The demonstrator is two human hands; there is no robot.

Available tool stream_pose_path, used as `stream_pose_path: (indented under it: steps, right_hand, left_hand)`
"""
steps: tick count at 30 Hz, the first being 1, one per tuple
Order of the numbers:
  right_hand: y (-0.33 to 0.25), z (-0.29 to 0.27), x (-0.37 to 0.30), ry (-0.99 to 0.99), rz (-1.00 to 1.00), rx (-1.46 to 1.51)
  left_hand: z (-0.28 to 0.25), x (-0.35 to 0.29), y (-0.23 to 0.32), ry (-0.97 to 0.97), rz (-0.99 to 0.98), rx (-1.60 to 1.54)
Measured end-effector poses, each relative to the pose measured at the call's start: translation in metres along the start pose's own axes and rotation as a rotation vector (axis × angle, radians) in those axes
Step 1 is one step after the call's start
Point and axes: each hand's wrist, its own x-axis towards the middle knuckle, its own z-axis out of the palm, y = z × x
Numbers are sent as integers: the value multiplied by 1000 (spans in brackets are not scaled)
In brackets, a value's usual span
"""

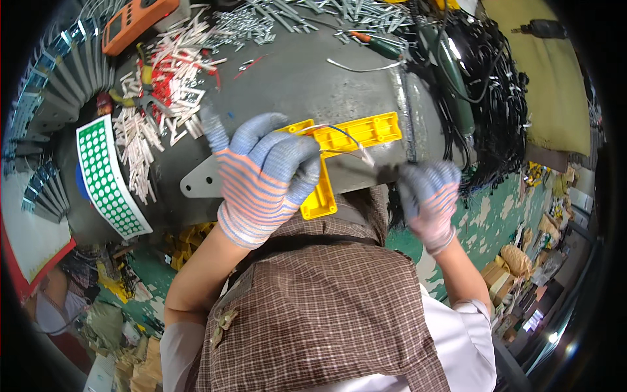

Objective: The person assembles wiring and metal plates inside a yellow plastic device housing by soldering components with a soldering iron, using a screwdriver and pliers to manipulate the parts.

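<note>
1. Left hand (268, 163): gloved, fingers bent over the yellow case (375, 131); their exact grip is hidden.
2. Right hand (431, 196): gloved, blurred, fingers curled; whether they grasp anything cannot be told.
3. Yellow case: at the gray table's (294, 75) near edge, between the hands, beneath a white-ended wire (367, 157).

Left glove (264, 171) is blue-orange striped, mid-frame casing (375, 130) yellow, left sheet (108, 171) green with white dots, bottom apron (313, 307) brown check
</note>
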Motion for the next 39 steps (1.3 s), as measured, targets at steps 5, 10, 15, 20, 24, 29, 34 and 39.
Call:
stream_pose_path:
  steps: [5, 10, 15, 20, 24, 29, 34, 39]
  right_hand:
    - [22, 21, 40, 262, 69, -8]
    - [16, 40, 47, 261, 82, 49]
    - [8, 37, 44, 273, 87, 54]
    - [2, 32, 48, 265, 105, 92]
    - [2, 27, 49, 287, 76, 135]
    - [8, 14, 48, 358, 75, 206]
    - [9, 5, 58, 362, 138, 227]
    - [-5, 5, 89, 386, 32, 268]
  left_hand:
    - [-4, -4, -2, -37, 59, 55]
    - [-12, -3, -5, -60, -41, 122]
    - [-8, -4, -4, 39, -106, 35]
    - [-9, -3, -6, 32, -114, 33]
    - [-19, -3, 0, -9, -165, 39]
    - [-45, -5, -18, 68, -113, -56]
    - [-72, 43, -79, 197, -346, 203]
    - [-39, 80, -109, -42, -311, 395]
